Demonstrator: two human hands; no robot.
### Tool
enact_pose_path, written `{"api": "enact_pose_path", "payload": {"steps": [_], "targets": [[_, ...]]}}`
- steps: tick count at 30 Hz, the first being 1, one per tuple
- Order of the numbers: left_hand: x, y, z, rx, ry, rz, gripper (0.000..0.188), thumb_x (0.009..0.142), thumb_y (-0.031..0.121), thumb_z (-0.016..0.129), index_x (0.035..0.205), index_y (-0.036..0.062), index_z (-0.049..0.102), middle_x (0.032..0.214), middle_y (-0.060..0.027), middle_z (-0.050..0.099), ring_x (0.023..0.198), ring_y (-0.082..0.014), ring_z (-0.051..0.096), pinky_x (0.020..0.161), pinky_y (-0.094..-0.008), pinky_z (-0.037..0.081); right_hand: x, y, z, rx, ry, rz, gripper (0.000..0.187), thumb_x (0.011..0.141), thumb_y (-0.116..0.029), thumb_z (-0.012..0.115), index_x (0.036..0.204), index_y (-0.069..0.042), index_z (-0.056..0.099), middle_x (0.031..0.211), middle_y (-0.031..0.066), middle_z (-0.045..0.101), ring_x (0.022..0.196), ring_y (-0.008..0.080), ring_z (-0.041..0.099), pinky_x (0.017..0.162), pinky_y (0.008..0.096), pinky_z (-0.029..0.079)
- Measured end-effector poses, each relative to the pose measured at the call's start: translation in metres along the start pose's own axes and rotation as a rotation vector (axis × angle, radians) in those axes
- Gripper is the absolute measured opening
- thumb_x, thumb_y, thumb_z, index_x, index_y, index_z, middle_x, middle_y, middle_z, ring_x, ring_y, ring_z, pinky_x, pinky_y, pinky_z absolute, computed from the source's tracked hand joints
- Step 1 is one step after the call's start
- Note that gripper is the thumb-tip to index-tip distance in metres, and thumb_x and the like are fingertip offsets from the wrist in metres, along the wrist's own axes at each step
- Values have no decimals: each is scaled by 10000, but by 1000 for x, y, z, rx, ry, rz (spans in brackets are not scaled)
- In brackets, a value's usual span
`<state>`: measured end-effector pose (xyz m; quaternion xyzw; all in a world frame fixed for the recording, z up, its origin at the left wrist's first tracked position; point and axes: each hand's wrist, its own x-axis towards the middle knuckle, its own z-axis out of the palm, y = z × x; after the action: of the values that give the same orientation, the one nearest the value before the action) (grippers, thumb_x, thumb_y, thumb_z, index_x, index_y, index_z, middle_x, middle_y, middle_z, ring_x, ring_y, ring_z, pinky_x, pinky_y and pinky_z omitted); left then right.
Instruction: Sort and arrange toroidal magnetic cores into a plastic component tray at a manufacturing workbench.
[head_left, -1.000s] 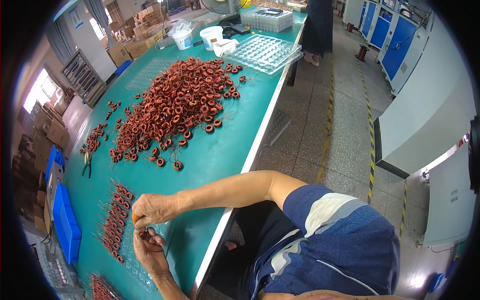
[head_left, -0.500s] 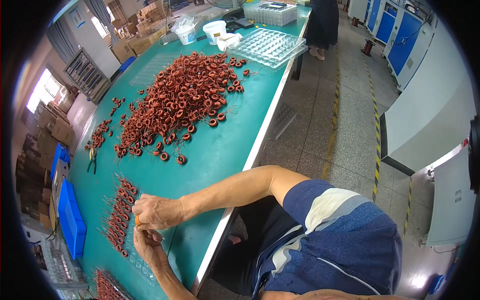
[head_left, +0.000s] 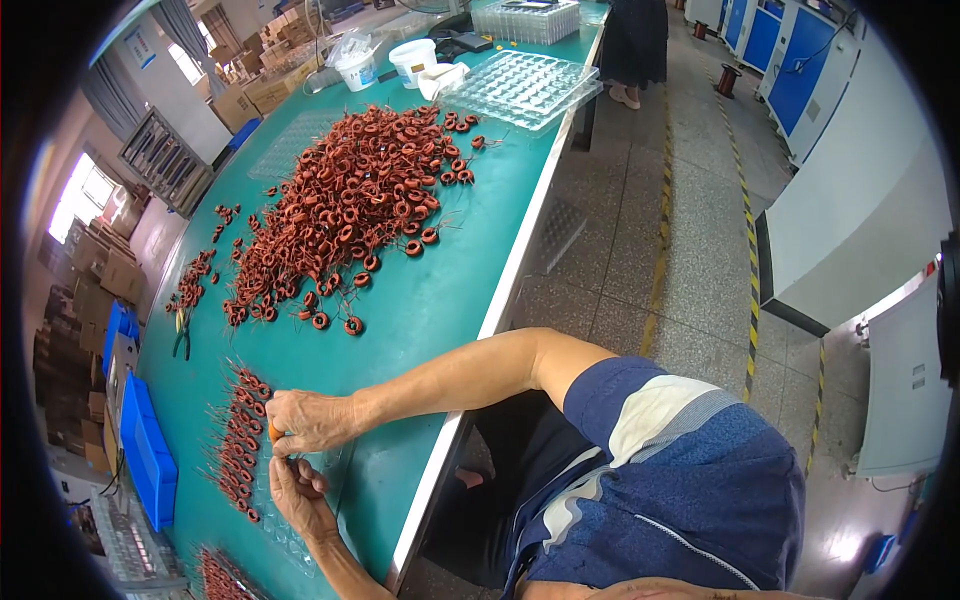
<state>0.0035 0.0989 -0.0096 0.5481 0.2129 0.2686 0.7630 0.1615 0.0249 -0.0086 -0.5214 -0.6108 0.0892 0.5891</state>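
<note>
My right hand [head_left: 315,420] reaches in from the right, fingers pinched together over a clear plastic tray [head_left: 285,530]. A small orange piece [head_left: 274,432] shows at its fingertips; whether it is held or worn on a finger cannot be made out. Just below, my left hand [head_left: 303,495] has its fingers curled, the tips close to the right hand. Anything between the fingers is hidden. Left of both hands, red-brown wire-wound ring coils [head_left: 240,450] stand in rows in the tray, their leads pointing left. A large heap of loose coils [head_left: 350,195] covers the table's middle.
Pliers [head_left: 182,333] and small coil clusters lie along the left of the green table [head_left: 430,310]. White buckets [head_left: 412,62] and stacked clear trays [head_left: 525,88] stand at the far end. Another filled tray [head_left: 220,575] is nearest. A blue bin [head_left: 147,455] sits beyond the left edge.
The view has shifted slightly. My hands stay over the tray, with their fingertips a little farther apart than before.
</note>
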Motion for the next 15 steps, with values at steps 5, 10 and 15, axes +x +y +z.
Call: {"api": "enact_pose_path", "payload": {"steps": [5,10,15], "targets": [[1,-2,-5,9,-30,-10,216,991,251,507,1039,42,531,707,-8,478,549,-71,450,439,-190,393,-2,-2,-2,-11,-20,51,231,745,-205,681,772,24,691,847,190,595,883,331,567,784,430,459],[2,-2,-10,-2,-81,-46,203,988,242,514,1021,43,534,727,-11,479,561,-80,451,447,-195,397,-4,-3,-1,-10,-17,43,216,757,-203,681,761,13,684,826,163,604,871,308,564,783,411,460],[1,-1,-7,0,-106,-45,190,987,229,513,1033,46,534,756,-10,487,578,-73,448,471,-192,395,-5,-3,-1,-50,-63,105,196,779,-205,678,765,-10,687,827,128,602,906,289,548,819,393,452]]}}
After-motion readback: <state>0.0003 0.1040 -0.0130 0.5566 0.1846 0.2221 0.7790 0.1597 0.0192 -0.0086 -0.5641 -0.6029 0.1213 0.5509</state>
